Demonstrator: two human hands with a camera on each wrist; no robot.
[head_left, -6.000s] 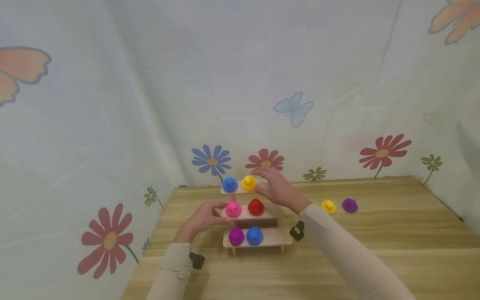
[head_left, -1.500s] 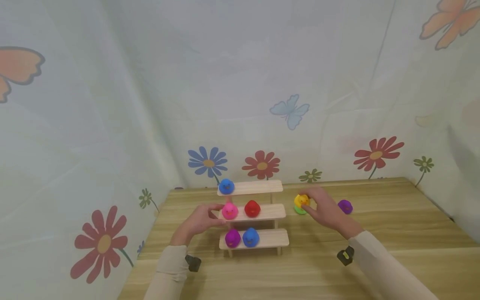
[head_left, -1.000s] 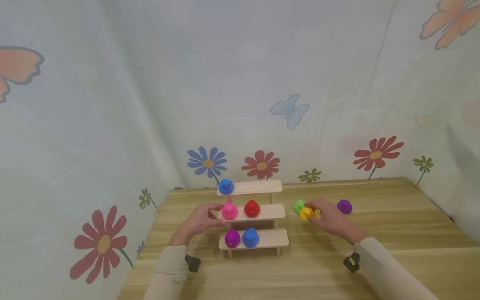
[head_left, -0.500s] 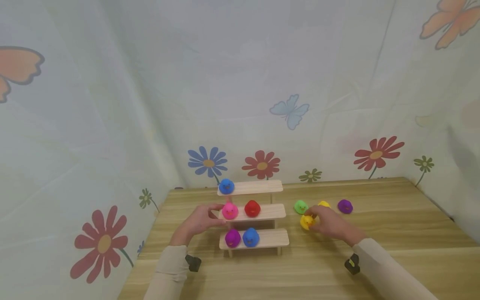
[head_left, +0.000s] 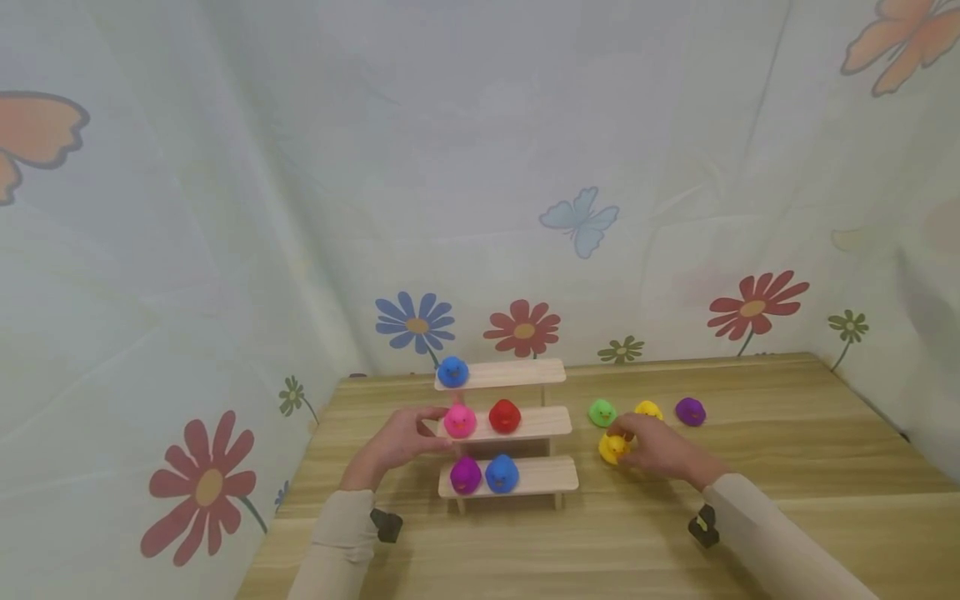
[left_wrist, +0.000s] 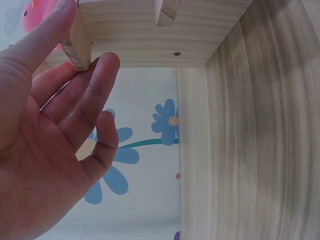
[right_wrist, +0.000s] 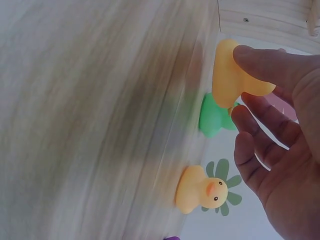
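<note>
My left hand (head_left: 397, 437) grips the left end of the middle step of a three-tier wooden stand (head_left: 540, 422); in the left wrist view the thumb (left_wrist: 47, 30) lies on the upper side and fingers reach beneath. Next to it sits a pink rubber duck (head_left: 460, 422). Right of the stand, my right hand (head_left: 660, 448) pinches a yellow rubber duck (head_left: 612, 450) low at the table. Just behind stand a green duck (head_left: 602, 413) and a second yellow duck (head_left: 648, 409), partly covered by the right hand in the head view.
A blue duck (head_left: 453, 372) is on the top step, a red duck (head_left: 505, 417) on the middle one. The bottom step bears a magenta duck (head_left: 466, 476) and another blue duck (head_left: 502, 474). A purple duck (head_left: 691, 412) lies farther right. Behind hangs a flowered curtain (head_left: 480, 167).
My right hand has brought the yellow duck from the top step over to the right, past the green duck, and down to the table in front of it. The left hand keeps its grip.
</note>
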